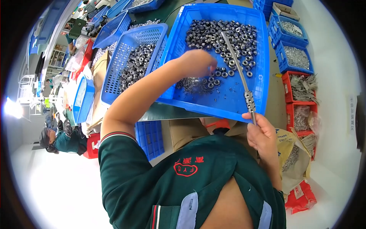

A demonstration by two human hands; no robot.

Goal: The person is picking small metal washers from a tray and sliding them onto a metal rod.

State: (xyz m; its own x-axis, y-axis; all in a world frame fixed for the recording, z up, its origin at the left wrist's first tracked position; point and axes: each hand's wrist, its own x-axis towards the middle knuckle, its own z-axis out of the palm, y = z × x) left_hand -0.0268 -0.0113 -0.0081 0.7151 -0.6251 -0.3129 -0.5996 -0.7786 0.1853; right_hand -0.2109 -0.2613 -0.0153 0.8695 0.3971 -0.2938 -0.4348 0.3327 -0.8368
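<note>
My right hand (262,133) is closed around the lower end of a long thin metal rod (237,63). Several shiny metal rings (249,101) sit threaded on the rod just above my fingers. The rod slants up and to the left across a large blue plastic tray (228,113). My left hand (197,63) is over the left part of this tray, blurred by motion, its fingers turned down; whether they hold anything is unclear. A heap of small metal rings (225,36) fills the tray's far part. Smaller loose bits (190,86) lie below my left hand, partly smeared.
A perforated blue basket (110,84) of similar rings stands left of the tray. At right are stacked blue bins (297,57) and red bins (303,89) of metal parts, with an open sack (293,152) below. Another person (65,139) is at the far left.
</note>
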